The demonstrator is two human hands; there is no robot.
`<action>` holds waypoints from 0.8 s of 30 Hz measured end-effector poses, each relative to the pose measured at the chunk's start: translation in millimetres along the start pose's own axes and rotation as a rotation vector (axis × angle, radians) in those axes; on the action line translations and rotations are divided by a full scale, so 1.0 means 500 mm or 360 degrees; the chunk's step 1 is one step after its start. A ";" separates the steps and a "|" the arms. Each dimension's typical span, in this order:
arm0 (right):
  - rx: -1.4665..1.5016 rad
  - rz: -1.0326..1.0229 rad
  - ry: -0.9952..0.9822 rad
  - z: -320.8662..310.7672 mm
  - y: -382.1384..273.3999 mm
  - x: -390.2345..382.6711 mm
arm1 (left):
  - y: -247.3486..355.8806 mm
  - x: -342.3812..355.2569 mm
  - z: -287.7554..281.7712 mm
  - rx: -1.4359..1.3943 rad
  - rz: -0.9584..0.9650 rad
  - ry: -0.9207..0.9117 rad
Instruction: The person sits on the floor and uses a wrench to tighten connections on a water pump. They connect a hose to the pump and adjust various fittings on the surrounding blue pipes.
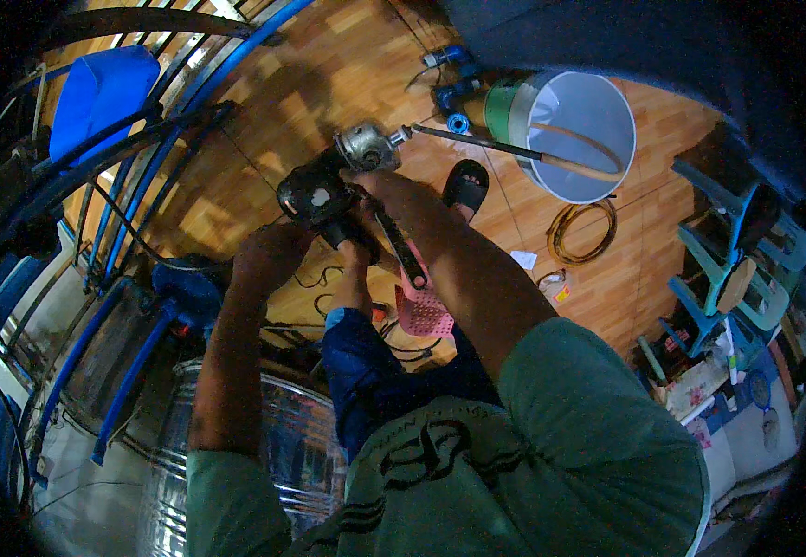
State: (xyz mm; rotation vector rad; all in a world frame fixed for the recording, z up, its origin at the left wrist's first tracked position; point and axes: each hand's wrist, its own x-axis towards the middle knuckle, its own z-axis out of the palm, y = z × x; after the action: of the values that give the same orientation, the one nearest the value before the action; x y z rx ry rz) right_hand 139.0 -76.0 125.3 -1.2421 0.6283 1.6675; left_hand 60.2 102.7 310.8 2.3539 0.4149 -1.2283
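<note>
Below the centre top, a silver metal housing [362, 146] joins a round black body [303, 197], forming a pump-like device with a long thin dark rod [477, 142] reaching right toward the bucket. My left hand [273, 249] is closed on the lower left of the black body. My right hand [382, 193] is closed on the device just below the silver housing; its fingertips are partly hidden. A black lever-like bar [401, 246] hangs along my right forearm, above a pink perforated plastic item [421, 311]. My feet are on the wooden-patterned floor, one in a black sandal [470, 178].
A white bucket [574, 111] holds a hose end. A coiled hose [581, 252] and blue fittings [458, 121] lie on the floor [533, 325]. Blue metal railings [115, 334] and a blue sheet [96, 97] stand left, stacked plastic stools [746, 297] right, a shiny steel tank [180, 464] lower left.
</note>
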 end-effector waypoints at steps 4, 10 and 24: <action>0.0167 -0.0354 -0.0016 -0.045 -0.017 -0.069 | -0.011 0.045 0.000 0.0329 0.0082 0.0131; -0.0726 -0.0463 0.0525 -0.166 -0.002 -0.165 | -0.042 0.032 0.046 0.0162 0.0233 0.0240; -0.1181 -0.1093 0.0214 -0.216 -0.102 -0.081 | 0.111 0.320 0.234 0.0404 0.0306 0.0819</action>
State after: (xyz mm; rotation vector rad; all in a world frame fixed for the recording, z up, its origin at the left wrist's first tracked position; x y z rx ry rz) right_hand 235.0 -157.4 130.3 -1.8302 -0.3839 1.2408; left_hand 93.8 3.7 133.5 2.8470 0.1887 -0.6058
